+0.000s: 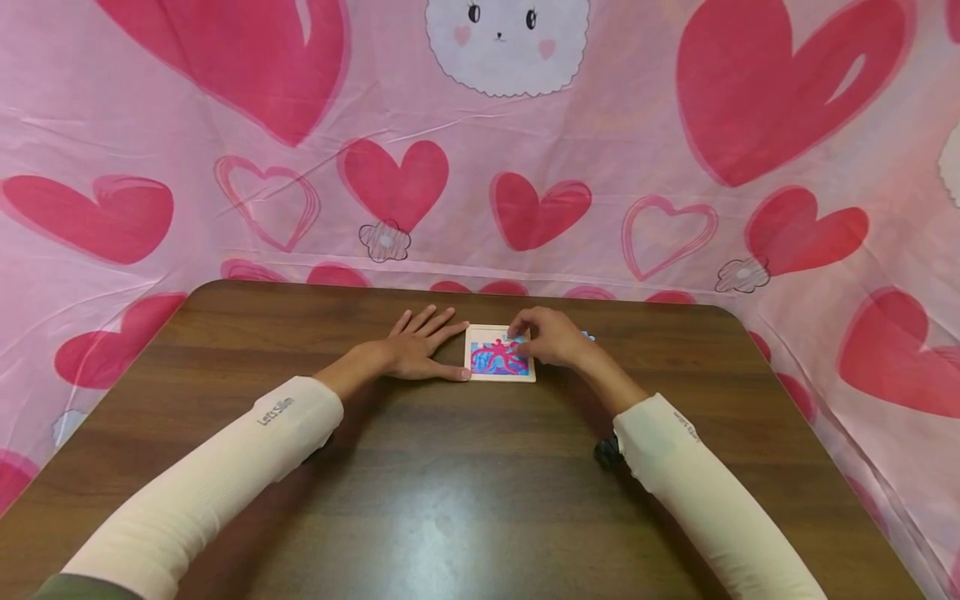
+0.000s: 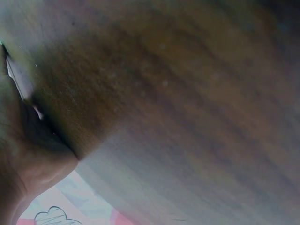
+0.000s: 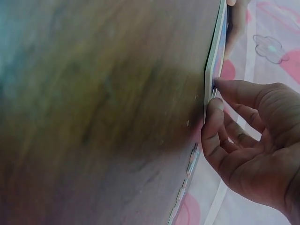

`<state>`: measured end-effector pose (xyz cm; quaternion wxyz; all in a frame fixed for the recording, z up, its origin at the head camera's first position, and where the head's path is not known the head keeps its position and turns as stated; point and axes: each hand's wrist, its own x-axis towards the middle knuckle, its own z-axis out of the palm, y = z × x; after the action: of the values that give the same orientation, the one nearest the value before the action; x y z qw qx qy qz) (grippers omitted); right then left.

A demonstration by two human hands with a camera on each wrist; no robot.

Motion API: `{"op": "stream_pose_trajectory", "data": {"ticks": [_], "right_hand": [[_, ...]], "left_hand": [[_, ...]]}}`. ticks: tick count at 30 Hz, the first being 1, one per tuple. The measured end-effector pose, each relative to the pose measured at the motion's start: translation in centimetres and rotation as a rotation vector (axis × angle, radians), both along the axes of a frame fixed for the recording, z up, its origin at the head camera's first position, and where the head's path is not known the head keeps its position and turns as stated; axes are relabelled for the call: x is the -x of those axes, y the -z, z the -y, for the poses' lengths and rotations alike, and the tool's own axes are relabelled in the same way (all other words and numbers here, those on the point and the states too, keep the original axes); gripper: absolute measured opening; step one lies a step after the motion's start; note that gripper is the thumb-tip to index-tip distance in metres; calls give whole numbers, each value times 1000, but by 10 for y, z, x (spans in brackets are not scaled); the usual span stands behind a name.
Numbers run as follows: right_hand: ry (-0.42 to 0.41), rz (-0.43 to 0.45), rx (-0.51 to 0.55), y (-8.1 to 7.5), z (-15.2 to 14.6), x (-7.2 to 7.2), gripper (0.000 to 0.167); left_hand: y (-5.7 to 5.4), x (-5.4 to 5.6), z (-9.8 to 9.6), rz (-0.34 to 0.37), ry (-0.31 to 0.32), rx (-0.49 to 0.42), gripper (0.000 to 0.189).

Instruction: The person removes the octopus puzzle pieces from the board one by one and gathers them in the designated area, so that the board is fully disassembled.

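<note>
A small jigsaw puzzle (image 1: pixel 498 364) with a pink octopus on blue lies in a pale frame (image 1: pixel 501 379) on the table. My left hand (image 1: pixel 412 354) rests flat on its left side, fingers spread, thumb at the frame's lower left corner. In the left wrist view only part of the left hand (image 2: pixel 28 150) shows. Over the puzzle's upper right part, my right hand (image 1: pixel 553 337) bends its fingers and thumb around a small light-blue puzzle piece (image 1: pixel 513 339), mostly hidden. The right wrist view has the right hand (image 3: pixel 262 126) at the frame's edge, thumb touching the puzzle's face.
Loose blue puzzle pieces (image 1: pixel 588 337) lie just right of my right hand, partly hidden by it. Edge-on, several loose pieces (image 3: pixel 191 161) show in the right wrist view. The brown wooden table (image 1: pixel 450 500) ends at a pink heart-print cloth (image 1: pixel 465 217) behind.
</note>
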<state>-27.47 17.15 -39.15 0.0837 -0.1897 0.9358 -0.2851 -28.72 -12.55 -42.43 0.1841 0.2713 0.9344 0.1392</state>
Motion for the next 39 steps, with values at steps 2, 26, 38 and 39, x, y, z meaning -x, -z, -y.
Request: {"op": "stream_pose_trajectory", "data": {"ticks": [2, 26, 38, 39], "right_hand": [[-1, 19, 6, 0, -1, 2, 27], [173, 136, 280, -8, -18, -1, 25], [227, 147, 366, -23, -52, -7, 33], [232, 141, 368, -23, -56, -7, 33]], "left_hand": [[-1, -1, 0, 0, -2, 2, 117], [4, 4, 0, -3, 2, -1, 120], [-11, -8, -1, 2, 4, 20, 113], [-9, -7, -1, 1, 5, 19, 115]]}}
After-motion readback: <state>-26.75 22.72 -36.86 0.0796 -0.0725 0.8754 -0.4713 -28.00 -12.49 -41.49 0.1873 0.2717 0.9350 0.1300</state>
